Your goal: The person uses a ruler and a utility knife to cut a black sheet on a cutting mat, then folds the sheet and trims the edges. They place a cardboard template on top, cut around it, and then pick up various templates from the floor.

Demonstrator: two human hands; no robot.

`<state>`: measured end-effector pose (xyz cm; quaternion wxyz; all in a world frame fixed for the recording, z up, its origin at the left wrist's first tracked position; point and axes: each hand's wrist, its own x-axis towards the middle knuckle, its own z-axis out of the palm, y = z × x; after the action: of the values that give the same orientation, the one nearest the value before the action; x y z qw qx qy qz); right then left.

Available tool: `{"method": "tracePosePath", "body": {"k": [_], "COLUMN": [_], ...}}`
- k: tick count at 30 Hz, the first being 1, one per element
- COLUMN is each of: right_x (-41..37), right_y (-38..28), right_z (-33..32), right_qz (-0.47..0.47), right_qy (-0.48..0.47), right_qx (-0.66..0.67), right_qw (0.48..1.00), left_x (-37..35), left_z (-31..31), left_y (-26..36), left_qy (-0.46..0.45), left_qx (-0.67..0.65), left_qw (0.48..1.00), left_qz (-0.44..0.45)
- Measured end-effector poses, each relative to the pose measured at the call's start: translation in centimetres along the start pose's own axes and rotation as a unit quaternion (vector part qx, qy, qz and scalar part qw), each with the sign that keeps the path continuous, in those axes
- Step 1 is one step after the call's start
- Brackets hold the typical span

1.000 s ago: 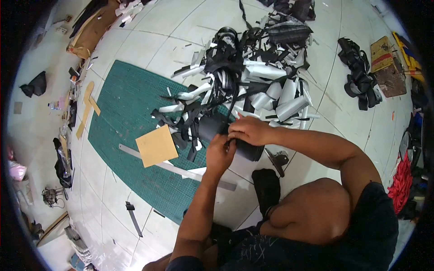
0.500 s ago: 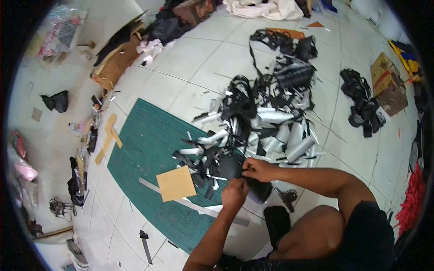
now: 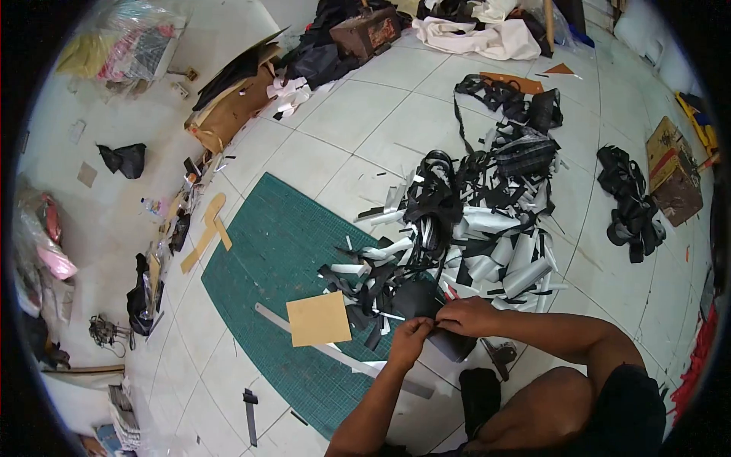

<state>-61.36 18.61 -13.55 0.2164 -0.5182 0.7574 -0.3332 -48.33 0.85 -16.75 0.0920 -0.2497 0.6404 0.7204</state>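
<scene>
My left hand [image 3: 411, 340] and my right hand [image 3: 466, 316] are close together, fingertips pinched and almost touching. Whatever lies between the fingers is too small or dark to make out. Just beyond them is a smooth black rounded piece [image 3: 416, 298]; a second black piece [image 3: 454, 345] sits under and beside my right hand. A small bit of red [image 3: 451, 292] shows behind my right knuckles. To the left, a tan square sheet [image 3: 318, 319] rests across a long metal ruler [image 3: 346, 355] on the green cutting mat [image 3: 263, 244].
A heap of black straps and silver-white scraps [image 3: 487, 221] spreads beyond my hands. A dark metal tool [image 3: 499, 356] lies near my right forearm. Black straps [image 3: 628, 202] and a worn box [image 3: 674, 174] are at the right. A tan cut-out piece [image 3: 205, 232] overlaps the mat's left edge.
The head view has shifted, so the scene sits lower and further right. My hands have drawn together, fingertip to fingertip. The red bit now shows behind my right hand.
</scene>
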Motion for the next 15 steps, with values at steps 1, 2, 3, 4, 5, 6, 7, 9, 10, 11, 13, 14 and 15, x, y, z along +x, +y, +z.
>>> {"method": "tracePosePath", "body": {"k": [1, 2, 3, 4, 5, 6, 7, 9, 10, 11, 13, 14, 15], "right_x": [0.2, 0.4, 0.4, 0.4, 0.3, 0.3, 0.4, 0.3, 0.0, -0.5, -0.6, -0.5, -0.3], "right_y": [-1.2, -1.8, -1.2, -0.2, 0.7, 0.6, 0.6, 1.2, 1.9, 2.3, 2.4, 2.4, 1.7], "right_z": [-0.8, -1.4, -0.9, -0.3, 0.4, 0.4, 0.4, 0.4, 0.4, 0.6, 0.7, 0.9, 0.4], "right_qz": [0.015, 0.03, 0.004, -0.02, -0.044, -0.046, -0.049, -0.05, -0.046, -0.042, -0.018, -0.006, 0.024], "right_qy": [-0.006, -0.011, -0.001, 0.011, 0.023, 0.036, 0.05, 0.063, 0.063, 0.061, 0.031, 0.016, -0.012], "right_qx": [0.022, 0.043, 0.026, 0.009, -0.009, -0.018, -0.027, -0.046, -0.057, -0.066, -0.055, -0.047, -0.038], "right_qw": [1.0, 0.999, 1.0, 1.0, 0.999, 0.998, 0.997, 0.996, 0.995, 0.995, 0.998, 0.999, 0.999], "left_x": [-0.1, -0.2, -0.2, 0.0, 0.2, 0.1, -0.1, -0.6, -1.1, -1.7, -2.1, -2.2, -2.2], "left_z": [0.1, 0.2, 0.1, 0.0, -0.1, 0.0, -0.1, -0.2, -0.4, -0.3, 0.0, 0.0, -0.2], "left_y": [0.3, 0.6, 0.4, 0.3, 0.1, 0.2, 0.3, 1.0, 1.7, 2.0, 2.0, 1.9, 1.6], "left_qy": [0.002, 0.003, -0.002, -0.008, -0.016, -0.012, -0.008, 0.024, 0.05, 0.075, 0.103, 0.117, 0.118], "left_qx": [0.001, 0.001, -0.004, -0.007, -0.01, -0.002, 0.007, 0.105, 0.194, 0.28, 0.32, 0.341, 0.368], "left_qw": [1.0, 1.0, 1.0, 1.0, 1.0, 1.0, 1.0, 0.993, 0.977, 0.952, 0.934, 0.923, 0.911], "left_qz": [-0.002, -0.002, -0.006, -0.009, -0.011, -0.006, -0.001, 0.037, 0.068, 0.097, 0.122, 0.133, 0.145]}}
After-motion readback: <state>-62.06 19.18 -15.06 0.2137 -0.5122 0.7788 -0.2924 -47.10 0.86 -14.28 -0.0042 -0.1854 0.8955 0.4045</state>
